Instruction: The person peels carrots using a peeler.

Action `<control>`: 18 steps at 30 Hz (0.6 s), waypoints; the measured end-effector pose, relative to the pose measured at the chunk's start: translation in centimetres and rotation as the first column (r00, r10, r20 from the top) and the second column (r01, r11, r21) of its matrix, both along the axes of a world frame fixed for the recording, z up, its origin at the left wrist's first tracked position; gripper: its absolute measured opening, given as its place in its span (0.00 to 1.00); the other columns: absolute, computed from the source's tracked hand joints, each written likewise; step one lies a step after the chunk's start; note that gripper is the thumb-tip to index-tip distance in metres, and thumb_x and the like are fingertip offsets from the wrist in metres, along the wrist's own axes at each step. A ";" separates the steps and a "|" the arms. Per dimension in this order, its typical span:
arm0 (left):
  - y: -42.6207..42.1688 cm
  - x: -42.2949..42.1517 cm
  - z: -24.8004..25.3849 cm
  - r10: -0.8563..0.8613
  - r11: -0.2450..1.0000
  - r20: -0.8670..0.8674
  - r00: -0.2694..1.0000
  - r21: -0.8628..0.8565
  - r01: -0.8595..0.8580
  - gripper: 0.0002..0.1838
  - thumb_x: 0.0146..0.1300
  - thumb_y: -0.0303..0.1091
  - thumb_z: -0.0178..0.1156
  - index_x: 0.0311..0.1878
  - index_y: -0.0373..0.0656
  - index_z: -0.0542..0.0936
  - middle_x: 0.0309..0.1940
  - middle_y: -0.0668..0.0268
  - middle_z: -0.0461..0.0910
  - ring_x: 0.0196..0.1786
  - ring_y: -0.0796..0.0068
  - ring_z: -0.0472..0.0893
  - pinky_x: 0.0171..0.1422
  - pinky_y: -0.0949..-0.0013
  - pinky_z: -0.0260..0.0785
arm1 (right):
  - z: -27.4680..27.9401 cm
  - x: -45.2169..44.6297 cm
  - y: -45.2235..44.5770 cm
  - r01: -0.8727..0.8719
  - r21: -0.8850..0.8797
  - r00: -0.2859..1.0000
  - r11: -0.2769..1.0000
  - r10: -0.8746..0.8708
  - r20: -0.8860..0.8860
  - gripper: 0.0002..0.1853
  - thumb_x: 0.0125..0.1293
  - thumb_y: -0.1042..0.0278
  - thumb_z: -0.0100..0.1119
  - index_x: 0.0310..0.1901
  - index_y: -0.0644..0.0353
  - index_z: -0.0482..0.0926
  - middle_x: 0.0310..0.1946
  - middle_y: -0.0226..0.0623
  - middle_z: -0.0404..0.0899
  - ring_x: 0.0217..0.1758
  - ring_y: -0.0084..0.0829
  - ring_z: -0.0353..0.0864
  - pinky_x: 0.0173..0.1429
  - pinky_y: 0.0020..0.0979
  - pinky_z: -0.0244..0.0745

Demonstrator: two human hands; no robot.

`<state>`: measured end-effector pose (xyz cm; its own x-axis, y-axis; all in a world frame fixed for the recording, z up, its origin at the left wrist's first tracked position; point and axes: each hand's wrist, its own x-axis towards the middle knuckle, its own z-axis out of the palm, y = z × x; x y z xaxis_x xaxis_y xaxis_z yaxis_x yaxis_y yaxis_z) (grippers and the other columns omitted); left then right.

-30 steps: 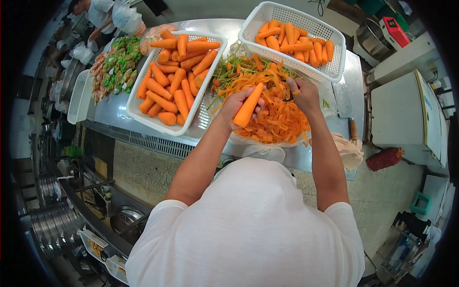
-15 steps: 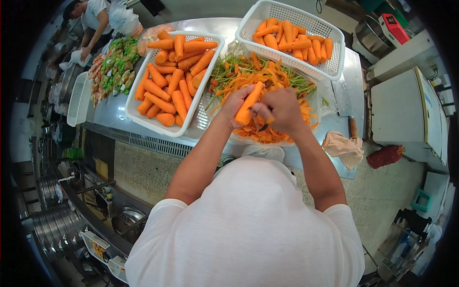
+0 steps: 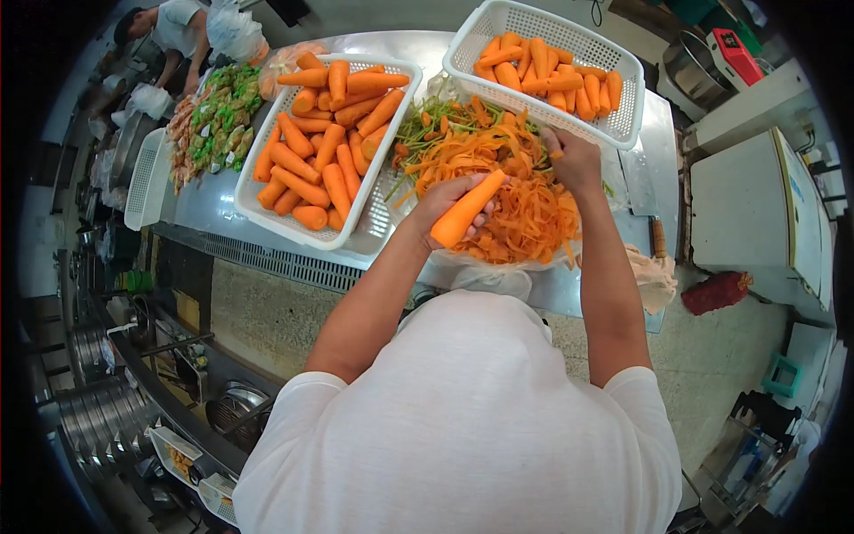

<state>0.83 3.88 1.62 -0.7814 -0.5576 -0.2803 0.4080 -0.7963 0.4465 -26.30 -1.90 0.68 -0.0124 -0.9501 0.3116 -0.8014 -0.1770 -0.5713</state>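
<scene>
Inspector: Principal item, and its location?

Recorder: One smooth, bright-orange, tapered carrot (image 3: 467, 211), tilted in the left hand (image 3: 442, 199). Its blunt, thick end faces the body; its narrow end points away to the right.

Inspector: Condition of the hands?

Recorder: Left partly closed, thumb and fingers wrapped round the carrot. The right hand (image 3: 576, 162) is well apart from it, fingers curled on a small tool with an orange-brown handle end (image 3: 556, 154); the remainder is mostly hidden.

Inspector: Immediate surroundings?

Recorder: A loose heap of thin, curling orange peelings (image 3: 534, 222) beside and beyond the carrot, edged by slender green stems (image 3: 416, 125), with crumpled translucent plastic sheeting (image 3: 494, 282) at the near side.

Inspector: Further out?

Recorder: Two rectangular, perforated white plastic baskets (image 3: 285, 228), left and far right, both holding whole carrots. Right of the heap, a wooden-handled knife (image 3: 657, 238) and a rumpled, pale-pink cloth (image 3: 654, 280). All rest on a shiny metal counter (image 3: 200, 212).
</scene>
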 end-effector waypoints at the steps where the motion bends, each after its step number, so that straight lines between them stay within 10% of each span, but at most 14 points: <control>1: 0.3 0.1 0.5 0.062 0.998 0.047 0.997 0.017 -0.063 0.26 0.80 0.46 0.47 0.72 0.39 0.67 0.36 0.61 0.81 0.27 0.74 0.81 0.26 0.72 0.82 | -0.3 -0.4 -0.3 0.107 0.030 0.994 0.994 -0.107 -0.017 0.29 0.72 0.39 0.57 0.27 0.61 0.82 0.23 0.45 0.81 0.31 0.50 0.82 0.40 0.46 0.74; 11: 0.1 0.3 0.4 0.181 0.982 -0.003 0.983 0.048 -0.181 0.27 0.79 0.46 0.49 0.71 0.35 0.68 0.33 0.65 0.75 0.35 0.75 0.80 0.29 0.72 0.83 | 0.3 0.9 3.8 0.086 0.143 0.984 0.986 -0.106 0.142 0.30 0.73 0.39 0.56 0.27 0.62 0.80 0.23 0.47 0.80 0.30 0.51 0.80 0.37 0.47 0.72; 18: -0.7 -0.5 -0.7 0.044 0.998 -0.179 0.983 -0.037 -0.052 0.25 0.80 0.47 0.47 0.71 0.42 0.70 0.42 0.62 0.81 0.40 0.74 0.84 0.37 0.69 0.85 | 5.8 7.7 8.6 -0.337 -0.103 0.941 0.936 0.337 -0.011 0.24 0.66 0.46 0.65 0.22 0.58 0.78 0.18 0.40 0.75 0.23 0.42 0.75 0.37 0.42 0.68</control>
<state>0.35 3.17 0.97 -0.7886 -0.6040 -0.1153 0.5213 -0.7561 0.3958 -18.56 6.73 6.51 0.3004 -0.8623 0.4076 -0.6808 -0.4932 -0.5416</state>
